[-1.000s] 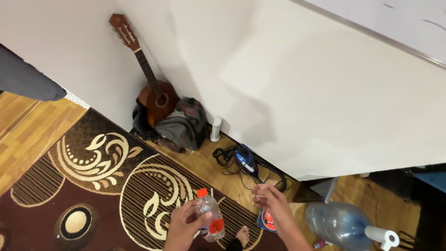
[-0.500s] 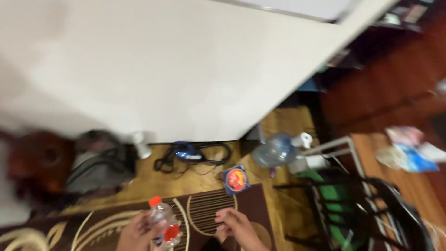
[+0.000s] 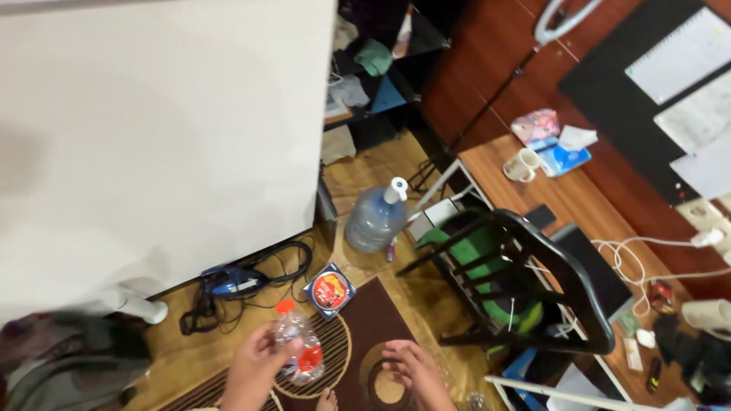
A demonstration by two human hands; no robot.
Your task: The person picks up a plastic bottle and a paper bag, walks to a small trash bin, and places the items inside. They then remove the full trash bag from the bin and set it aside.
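My left hand point(image 3: 255, 369) is wrapped around a small clear plastic bottle point(image 3: 298, 346) with an orange cap and red label, fingers closed on its body, bottle tilted with the cap toward 11 o'clock. It sits low in the frame, above the brown patterned rug point(image 3: 358, 335). My right hand point(image 3: 415, 373) is at 3 o'clock from the bottle, near but apart from it, palm up, fingers loosely curled, holding nothing.

Square packet point(image 3: 330, 290) with a red round print lies on the floor at 1 o'clock from the bottle, just beside the rug edge. Blue corded appliance point(image 3: 232, 281) with black cable at 10 o'clock, near the white wall panel point(image 3: 152, 137). Large blue water jug point(image 3: 375, 219) with white pump top further out at 1 o'clock. Black chair point(image 3: 525, 281) with green cushion at 2 o'clock from my right hand. Wooden desk point(image 3: 579, 198) behind it holds a mug point(image 3: 522, 165) (edges slightly blurred).
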